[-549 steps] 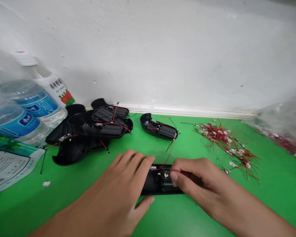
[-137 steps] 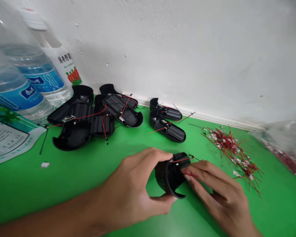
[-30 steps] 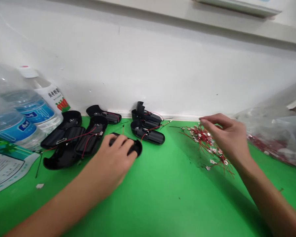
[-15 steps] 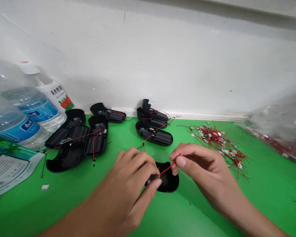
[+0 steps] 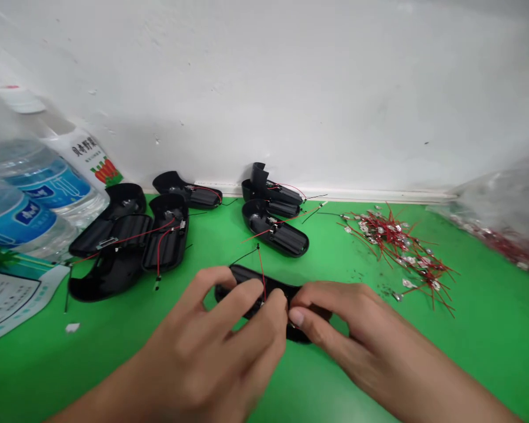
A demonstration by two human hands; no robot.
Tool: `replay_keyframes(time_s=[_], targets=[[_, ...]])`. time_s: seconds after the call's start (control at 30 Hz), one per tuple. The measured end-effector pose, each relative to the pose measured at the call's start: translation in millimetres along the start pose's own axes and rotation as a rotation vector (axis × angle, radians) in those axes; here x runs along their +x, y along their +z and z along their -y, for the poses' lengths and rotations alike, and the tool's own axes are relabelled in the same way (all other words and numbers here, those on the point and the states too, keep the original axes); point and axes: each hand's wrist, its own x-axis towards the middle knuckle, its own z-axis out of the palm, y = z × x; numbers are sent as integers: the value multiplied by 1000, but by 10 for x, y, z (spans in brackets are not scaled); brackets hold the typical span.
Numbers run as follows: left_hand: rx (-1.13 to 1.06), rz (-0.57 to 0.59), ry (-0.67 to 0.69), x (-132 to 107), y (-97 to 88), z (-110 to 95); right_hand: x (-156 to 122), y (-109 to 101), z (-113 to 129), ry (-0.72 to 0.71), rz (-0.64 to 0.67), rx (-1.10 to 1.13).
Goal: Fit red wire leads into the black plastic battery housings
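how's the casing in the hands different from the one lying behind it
The held casing is gripped by the left hand and right hand, while the lying casing sits untouched. The held one's red wire sticks up; the lying one's red wire runs to the left. Both are black plastic with red and black wires.

Against the white wall [image 5: 291, 100], clear water bottles [image 5: 29, 205] and a white-capped bottle with a carrot label [image 5: 88, 158] stand at the left of the green counter [image 5: 344, 376], a printed packet [image 5: 9, 299] lying before them. Black plastic shells [image 5: 165, 235] trailing red wires sit in two clusters. Further right, a loose heap of red wires with metal tabs [image 5: 397, 252] spreads beside a clear plastic bag [image 5: 502, 217].
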Motion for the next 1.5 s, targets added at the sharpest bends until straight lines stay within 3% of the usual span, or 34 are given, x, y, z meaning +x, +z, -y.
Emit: replay_keyframes(time_s=[0.07, 0.17, 0.5, 0.57, 0.67, 0.73, 0.8, 0.9, 1.0, 1.1, 1.27, 1.4, 1.5], targets=[[18, 31, 2, -20, -27, -42, 20, -20, -20, 147, 93, 168], [7, 106, -33, -11, -73, -69, 38, -77, -56, 257, 205, 389], [-74, 177, -92, -34, 7, 118, -27, -35, -100, 332, 337, 818], [-129, 120, -188, 4, -16, 101, -38, -51, -96, 325, 323, 782], [-261, 74, -372, 71, -56, 20, -31, -127, -130, 219, 185, 589], [-304, 151, -392, 73, -42, -62, -16, -183, -181, 180, 72, 435], [-272, 302, -330, 33, 4, -147, -5, -217, -240, 168, 10, 298], [-261, 469, -227, -51, 61, -227, -6, -220, -305, 149, 51, 95], [-338, 437, -194, -105, 47, -210, -13, -194, -328, 66, 114, -29], [-418, 402, -198, -117, -12, -114, -14, -178, -340, -12, 114, 15], [-648, 393, -323, -76, -75, 45, -12, -194, -360, 19, 94, -7], [-779, 411, -428, -83, 22, 40, -12, -197, -321, -4, 84, -44], [-879, 347, -509, -117, 117, -3, -19, -193, -270, 2, 88, -62]])
